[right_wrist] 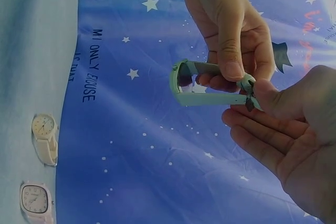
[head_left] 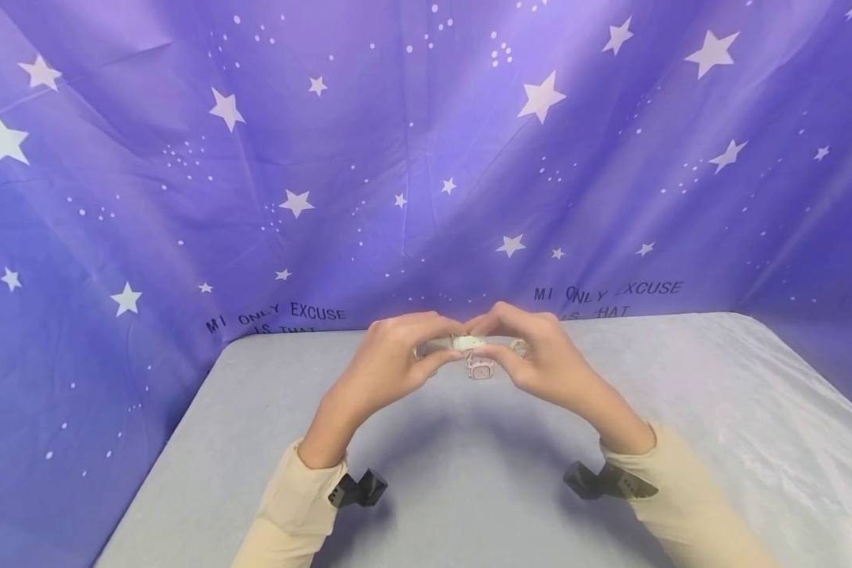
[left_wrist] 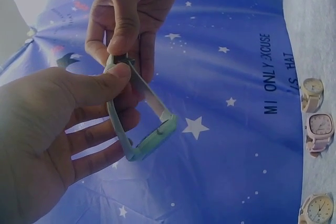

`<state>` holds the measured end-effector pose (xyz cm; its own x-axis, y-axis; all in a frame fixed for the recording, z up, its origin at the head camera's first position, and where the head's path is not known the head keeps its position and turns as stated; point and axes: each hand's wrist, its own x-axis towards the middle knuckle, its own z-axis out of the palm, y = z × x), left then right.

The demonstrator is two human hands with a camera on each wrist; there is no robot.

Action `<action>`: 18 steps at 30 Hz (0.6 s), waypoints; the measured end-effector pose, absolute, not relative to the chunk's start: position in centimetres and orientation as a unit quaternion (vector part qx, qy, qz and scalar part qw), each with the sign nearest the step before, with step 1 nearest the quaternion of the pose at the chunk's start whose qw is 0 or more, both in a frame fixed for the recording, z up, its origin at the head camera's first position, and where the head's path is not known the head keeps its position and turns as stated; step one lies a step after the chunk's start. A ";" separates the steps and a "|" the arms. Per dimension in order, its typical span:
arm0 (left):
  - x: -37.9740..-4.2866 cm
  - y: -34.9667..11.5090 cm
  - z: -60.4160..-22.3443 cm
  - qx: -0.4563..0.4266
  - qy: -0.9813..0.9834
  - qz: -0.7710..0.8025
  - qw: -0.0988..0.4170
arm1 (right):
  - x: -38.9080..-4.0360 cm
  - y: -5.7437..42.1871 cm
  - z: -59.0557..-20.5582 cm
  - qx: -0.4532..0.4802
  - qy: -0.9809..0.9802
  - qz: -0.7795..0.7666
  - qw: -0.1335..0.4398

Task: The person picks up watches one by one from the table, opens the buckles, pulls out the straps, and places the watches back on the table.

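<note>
Held up over the table is a mint-green wristwatch (left_wrist: 155,139), its strap bent into a loop with the case at the end away from the fingers. My left hand (head_left: 401,351) pinches one part of the strap between thumb and fingers. Facing it, my right hand (head_left: 539,351) pinches the strap near the metal buckle (right_wrist: 250,98). The two thumbs come close together at the buckle, and fingertips partly cover it. In the right wrist view the watch case (right_wrist: 176,82) is seen edge-on.
On the grey cloth-covered table (head_left: 454,489) behind the hands lie a pink square-faced watch (left_wrist: 319,124) and two cream round-faced watches, one upper (left_wrist: 313,87) and one lower (left_wrist: 318,209) in the left wrist view. A purple star-patterned curtain (head_left: 412,142) hangs at the back edge.
</note>
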<state>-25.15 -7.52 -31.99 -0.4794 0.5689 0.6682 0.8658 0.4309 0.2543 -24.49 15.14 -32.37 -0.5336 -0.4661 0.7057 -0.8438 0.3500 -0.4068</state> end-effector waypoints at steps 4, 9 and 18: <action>-25.2 -7.5 -32.0 -0.441 -0.807 -0.297 0.255 | -24.5 15.2 -32.3 0.413 -0.783 0.405 0.228; -25.1 -7.5 -32.0 -0.435 -0.812 -0.297 0.250 | -24.4 15.1 -32.1 0.405 -0.794 0.394 0.225; -24.9 -7.5 -31.9 -0.442 -0.808 -0.289 0.263 | -24.5 14.9 -32.4 0.421 -0.790 0.336 0.293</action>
